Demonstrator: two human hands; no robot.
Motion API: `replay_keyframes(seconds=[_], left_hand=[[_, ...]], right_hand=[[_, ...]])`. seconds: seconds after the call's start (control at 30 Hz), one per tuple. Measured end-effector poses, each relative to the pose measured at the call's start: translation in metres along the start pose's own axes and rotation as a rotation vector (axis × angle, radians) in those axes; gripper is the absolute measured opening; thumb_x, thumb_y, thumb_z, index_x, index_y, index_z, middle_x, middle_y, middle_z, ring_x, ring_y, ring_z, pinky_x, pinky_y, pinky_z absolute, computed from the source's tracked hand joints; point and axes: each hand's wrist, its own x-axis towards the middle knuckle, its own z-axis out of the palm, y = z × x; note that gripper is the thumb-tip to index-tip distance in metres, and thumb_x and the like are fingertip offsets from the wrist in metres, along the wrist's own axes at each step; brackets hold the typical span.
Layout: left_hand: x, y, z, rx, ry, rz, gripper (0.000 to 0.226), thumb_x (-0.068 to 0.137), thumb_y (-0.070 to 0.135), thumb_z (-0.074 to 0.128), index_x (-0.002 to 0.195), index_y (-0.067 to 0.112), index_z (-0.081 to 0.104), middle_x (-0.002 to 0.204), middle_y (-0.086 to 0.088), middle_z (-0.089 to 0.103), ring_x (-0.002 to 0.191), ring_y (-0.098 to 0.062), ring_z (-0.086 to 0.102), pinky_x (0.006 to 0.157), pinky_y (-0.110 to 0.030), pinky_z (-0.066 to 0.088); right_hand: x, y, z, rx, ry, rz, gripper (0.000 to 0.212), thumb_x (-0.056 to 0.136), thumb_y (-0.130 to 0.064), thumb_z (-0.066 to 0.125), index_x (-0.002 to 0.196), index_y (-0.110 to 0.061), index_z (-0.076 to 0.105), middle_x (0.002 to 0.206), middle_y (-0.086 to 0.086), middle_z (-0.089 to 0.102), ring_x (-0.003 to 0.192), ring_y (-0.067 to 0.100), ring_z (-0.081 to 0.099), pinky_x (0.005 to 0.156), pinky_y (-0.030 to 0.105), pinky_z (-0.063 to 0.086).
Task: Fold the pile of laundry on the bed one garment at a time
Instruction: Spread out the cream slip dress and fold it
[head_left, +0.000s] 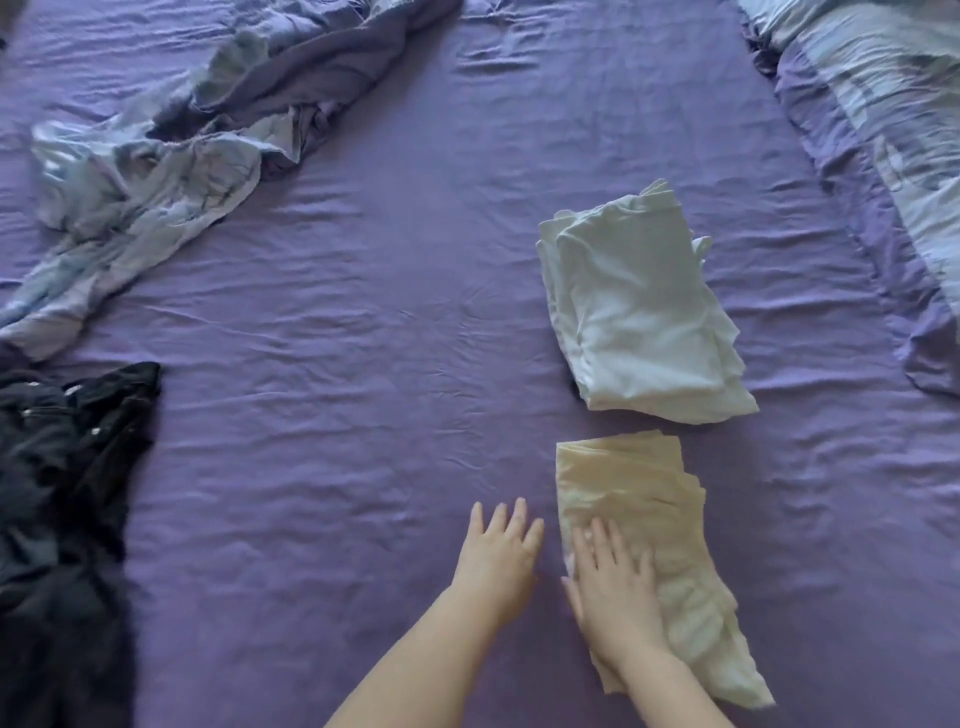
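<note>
Hands lay flat, fingers straight, gripping nothing: the right hand (613, 587) pressed the folded cream garment (644, 525) at lower right, the left hand (498, 551) on the purple sheet (363, 364) beside it; unfolded dark clothes (57, 499) lay at lower left.

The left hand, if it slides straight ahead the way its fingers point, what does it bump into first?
Probably nothing soon. The left hand points up the bare purple sheet, passing left of the white folded garment. The way looks free as far as the picture shows, though depth is hard to judge.
</note>
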Motion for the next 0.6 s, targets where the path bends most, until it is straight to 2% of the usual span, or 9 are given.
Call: replay_keyframes(seconds=[0.13,0.17,0.2,0.23,0.27,0.3,0.33,0.6], left_hand=[[-0.053,-0.026,0.010,-0.125,-0.049,-0.186,0.061,0.096,0.026,0.045,0.149,0.013,0.018,0.146,-0.014,0.035,0.132,-0.033,0.035,0.116,-0.053,0.009],[-0.066,-0.031,0.014,-0.158,-0.054,-0.222,0.059,0.096,0.028,0.045,0.148,0.013,0.021,0.142,-0.013,0.040,0.130,-0.033,0.039,0.115,-0.052,0.010],[-0.080,-0.037,0.017,-0.191,-0.056,-0.257,0.056,0.097,0.031,0.044,0.146,0.013,0.025,0.139,-0.012,0.044,0.128,-0.033,0.041,0.115,-0.051,0.011],[-0.093,-0.043,0.020,-0.221,-0.056,-0.290,0.052,0.097,0.033,0.043,0.143,0.012,0.030,0.136,-0.012,0.047,0.126,-0.032,0.042,0.114,-0.051,0.013],[-0.106,-0.050,0.024,-0.247,-0.056,-0.323,0.047,0.098,0.035,0.041,0.138,0.012,0.035,0.134,-0.011,0.050,0.126,-0.032,0.043,0.114,-0.050,0.013],[-0.119,-0.058,0.028,-0.271,-0.057,-0.354,0.043,0.098,0.036,0.040,0.133,0.012,0.040,0.132,-0.011,0.051,0.125,-0.031,0.043,0.114,-0.050,0.014],[-0.132,-0.064,0.031,-0.293,-0.059,-0.386,0.040,0.098,0.037,0.039,0.129,0.012,0.044,0.131,-0.011,0.052,0.125,-0.031,0.043,0.114,-0.049,0.014],[-0.232,-0.129,0.057,-0.414,0.026,-0.612,0.049,0.098,0.049,0.032,0.120,0.013,0.055,0.125,-0.009,0.059,0.120,-0.029,0.050,0.107,-0.044,0.025]], right_hand=[[-0.010,-0.043,-0.006,-0.015,0.006,-0.146,0.068,0.032,-0.036,0.095,0.089,-0.004,0.076,0.098,0.015,0.072,0.084,0.027,0.072,0.065,0.056,0.054],[-0.012,-0.054,-0.009,-0.041,-0.001,-0.191,0.067,0.036,-0.039,0.094,0.092,-0.005,0.076,0.101,0.013,0.072,0.086,0.024,0.071,0.068,0.055,0.055],[-0.013,-0.065,-0.012,-0.055,-0.050,-0.221,0.067,0.049,-0.042,0.090,0.103,-0.006,0.073,0.112,0.012,0.069,0.096,0.022,0.069,0.078,0.055,0.054],[-0.016,-0.077,-0.013,-0.055,-0.086,-0.241,0.066,0.070,-0.046,0.077,0.122,-0.008,0.063,0.130,0.011,0.059,0.113,0.019,0.061,0.094,0.056,0.045],[-0.016,-0.090,-0.010,-0.083,-0.121,-0.280,0.064,0.087,-0.046,0.058,0.139,-0.010,0.045,0.146,0.008,0.042,0.129,0.017,0.046,0.108,0.054,0.030],[-0.017,-0.102,-0.009,-0.108,-0.154,-0.319,0.061,0.096,-0.045,0.041,0.147,-0.014,0.029,0.153,0.004,0.029,0.138,0.016,0.032,0.113,0.050,0.017],[-0.019,-0.113,-0.009,-0.110,-0.177,-0.350,0.058,0.098,-0.044,0.031,0.148,-0.017,0.022,0.155,0.001,0.025,0.140,0.016,0.026,0.114,0.048,0.011],[-0.047,-0.227,-0.032,-0.151,-0.205,-0.514,0.051,0.098,-0.049,0.028,0.140,-0.020,0.034,0.140,-0.005,0.044,0.133,0.017,0.035,0.115,0.045,0.012]])
